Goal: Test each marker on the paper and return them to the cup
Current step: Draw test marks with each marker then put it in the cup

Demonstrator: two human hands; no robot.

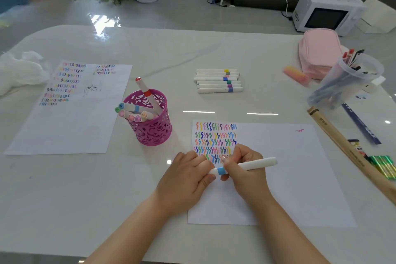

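A white marker with a light-blue band (248,165) lies level above the test paper (289,173), held at both ends of its band. My right hand (244,169) grips its barrel; my left hand (188,174) curls round the end left of the band, hiding whether a cap is on. Rows of coloured strokes fill the paper's top-left corner. The magenta cut-out cup (151,122) stands to the left with several markers leaning in it. Several white markers (218,80) lie in a row farther back on the table.
A second stroke-covered sheet (68,109) lies at the left, white tissue (19,68) beyond it. At the right stand a clear jug of pens (347,79), a pink pouch (319,51), a pink-yellow eraser (296,75), a long wooden box (347,150) and green pens (383,166).
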